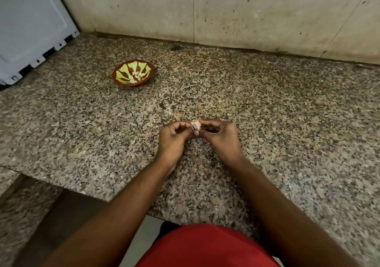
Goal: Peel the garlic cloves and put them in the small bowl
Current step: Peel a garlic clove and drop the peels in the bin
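Two hands are working together over the speckled granite tabletop (267, 106), which is taking most of the view and is meeting a stained wall at the back. At the far left, a pale plastic appliance (30, 30) is standing on it. The small bowl (133, 73), brown outside with green stripes inside, is lying ahead and to the left of the hands, well apart from them, and several peeled cloves (137, 75) are already resting in it.

The left hand (173, 138) and the right hand (221, 136) are meeting fingertip to fingertip, just above the tabletop. Both grips are closed in a pinch on one garlic clove (196, 125), which is sitting between them with papery skin partly showing. Its long axis I cannot tell, because the fingers are covering most of it.

In my judgement the peeling is not finished yet. When the clove is bare, the left hand is the nearer one to the bowl, so the carrying is going forward and leftward.
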